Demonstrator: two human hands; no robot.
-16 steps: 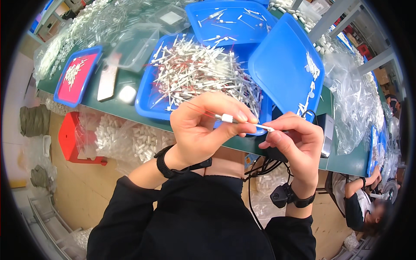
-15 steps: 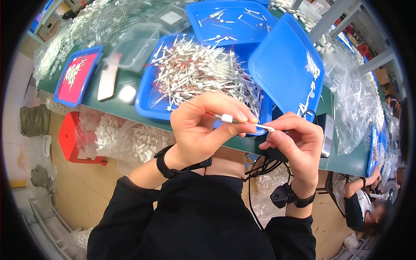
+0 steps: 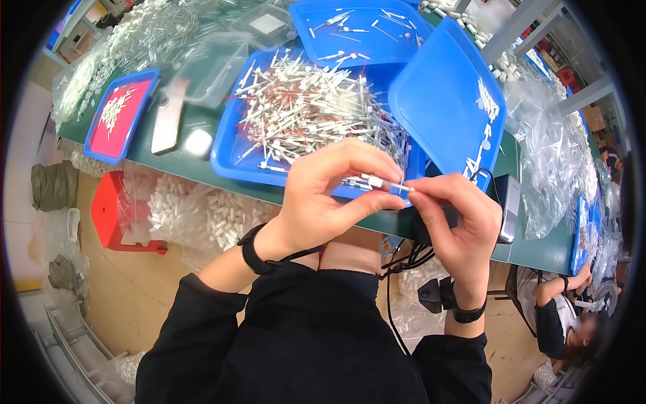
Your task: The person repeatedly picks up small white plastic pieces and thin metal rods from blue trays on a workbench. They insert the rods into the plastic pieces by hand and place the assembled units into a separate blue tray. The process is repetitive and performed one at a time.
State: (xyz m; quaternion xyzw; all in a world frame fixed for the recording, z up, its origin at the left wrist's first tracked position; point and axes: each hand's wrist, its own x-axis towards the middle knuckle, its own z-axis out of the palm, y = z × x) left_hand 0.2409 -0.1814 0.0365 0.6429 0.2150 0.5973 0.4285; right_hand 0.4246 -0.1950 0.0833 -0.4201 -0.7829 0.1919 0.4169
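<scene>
In front of my body, the thumb and fingertips of my left hand (image 3: 319,192) pinch a small white tubular part (image 3: 381,183). It is slim, with a thicker white collar, and lies nearly level. The thumb and forefinger of my right hand (image 3: 464,219) close on its right end, so that tip is mostly hidden. Both hands hover over the near edge of a blue tray (image 3: 222,158), heaped with similar thin white parts (image 3: 303,108), some with red wires.
A tilted blue tray (image 3: 431,101) rests on the heaped tray's right side; another blue tray (image 3: 363,44) lies behind. Leftward are a phone (image 3: 167,126), a small white case (image 3: 198,144) and a red-lined tray (image 3: 128,138). Plastic bags cover the right side, where another person (image 3: 555,310) sits.
My left hand has shifted slightly right and the two hands' fingertips are closer together. The slender white end that stuck out between them now shows much less, and my right fingers have straightened.
</scene>
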